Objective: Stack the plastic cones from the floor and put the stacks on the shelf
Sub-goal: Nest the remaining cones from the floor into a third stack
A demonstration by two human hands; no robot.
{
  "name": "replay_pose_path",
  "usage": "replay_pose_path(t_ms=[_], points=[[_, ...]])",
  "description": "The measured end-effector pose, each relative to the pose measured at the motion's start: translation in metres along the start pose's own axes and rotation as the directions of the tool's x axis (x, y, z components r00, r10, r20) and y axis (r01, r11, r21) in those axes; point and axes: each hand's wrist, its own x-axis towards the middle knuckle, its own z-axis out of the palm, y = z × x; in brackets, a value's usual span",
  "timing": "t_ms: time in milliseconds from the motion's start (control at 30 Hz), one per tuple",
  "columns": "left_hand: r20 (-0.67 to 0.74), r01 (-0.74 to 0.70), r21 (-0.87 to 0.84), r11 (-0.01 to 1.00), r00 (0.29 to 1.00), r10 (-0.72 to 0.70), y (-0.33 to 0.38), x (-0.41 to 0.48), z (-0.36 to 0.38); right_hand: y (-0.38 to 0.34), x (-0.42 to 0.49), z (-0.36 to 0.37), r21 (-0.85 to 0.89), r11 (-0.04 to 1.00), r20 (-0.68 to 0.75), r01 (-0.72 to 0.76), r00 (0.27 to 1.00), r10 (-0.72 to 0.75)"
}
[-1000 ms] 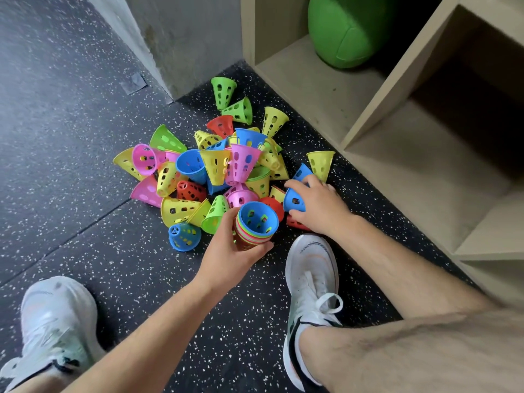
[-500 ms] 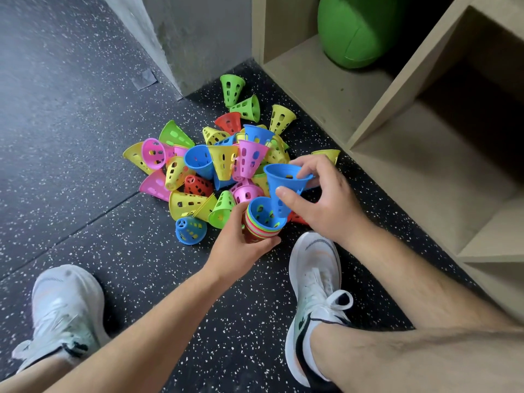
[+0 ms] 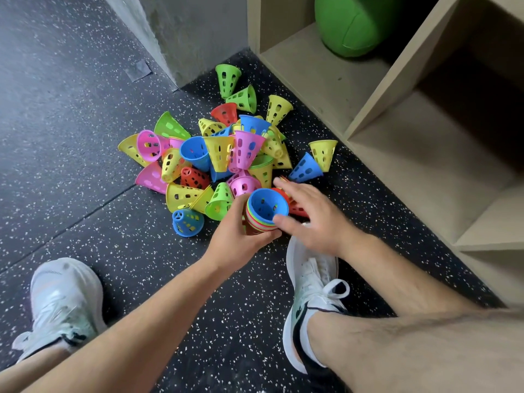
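A heap of several perforated plastic cones (image 3: pixel 226 154), yellow, green, pink, blue and red, lies on the dark speckled floor. My left hand (image 3: pixel 236 236) grips a nested stack of cones (image 3: pixel 265 212), mouth up, with a blue cone on top. Just right of the stack, my right hand (image 3: pixel 314 219) hovers with its fingers spread and nothing in it; its thumb sits near the stack's rim. A red cone (image 3: pixel 297 209) lies partly hidden under that hand. The wooden shelf (image 3: pixel 419 154) stands at the right.
A green ball (image 3: pixel 354 24) fills the far shelf compartment. A grey wall corner (image 3: pixel 175 38) rises behind the heap. My two white shoes (image 3: pixel 312 282) (image 3: pixel 65 302) stand on the floor near the heap. A single blue cone (image 3: pixel 304 168) and a yellow one (image 3: pixel 323 153) lie near the shelf base.
My right hand picked a blue cone from the floor, dropped it into the stack held by my left hand, and has now let go and opened beside the stack.
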Motion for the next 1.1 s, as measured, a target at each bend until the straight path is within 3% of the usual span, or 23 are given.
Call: replay_pose_path(t_ms=[100,200,333,400,633,767,867,967,1100], points=[[0.009,0.016,0.025,1.0,1.0,-0.016,-0.001,0.0,0.002,0.021,-0.002,-0.008,0.13,0.962,-0.231,-0.241,0.936,0.265],[0.034,0.032,0.016,0.999,0.999,-0.033,-0.002,0.0,0.004,0.039,-0.007,-0.015,-0.016,0.832,-0.303,-0.555,0.795,0.525],[0.049,0.033,0.026,0.999,0.998,-0.034,-0.002,0.001,0.008,0.045,-0.006,-0.011,0.002,0.738,-0.252,-0.675,0.714,0.654],[0.049,0.034,0.035,0.999,0.998,-0.036,-0.001,0.002,0.009,0.048,-0.005,-0.008,0.031,0.739,-0.246,-0.673,0.712,0.658],[0.048,0.031,0.034,0.999,0.998,-0.032,0.002,0.002,0.008,0.048,-0.002,-0.008,-0.044,0.813,-0.294,-0.581,0.785,0.545],[0.05,0.033,0.02,0.999,0.998,-0.034,0.004,0.003,0.006,0.039,-0.006,-0.028,-0.182,0.916,-0.502,-0.358,0.835,0.227],[0.04,0.027,0.021,0.999,0.999,-0.028,0.006,0.003,0.004,0.021,-0.002,-0.044,-0.211,0.969,-0.612,-0.128,0.79,-0.029],[0.026,0.023,0.02,1.0,0.999,-0.023,0.008,0.004,0.002,0.0,0.003,-0.048,-0.25,0.967,-0.622,0.052,0.757,-0.201],[0.009,0.024,-0.01,1.0,1.0,-0.024,0.009,0.006,-0.001,-0.017,0.01,-0.04,-0.272,0.939,-0.549,0.21,0.768,-0.331]])
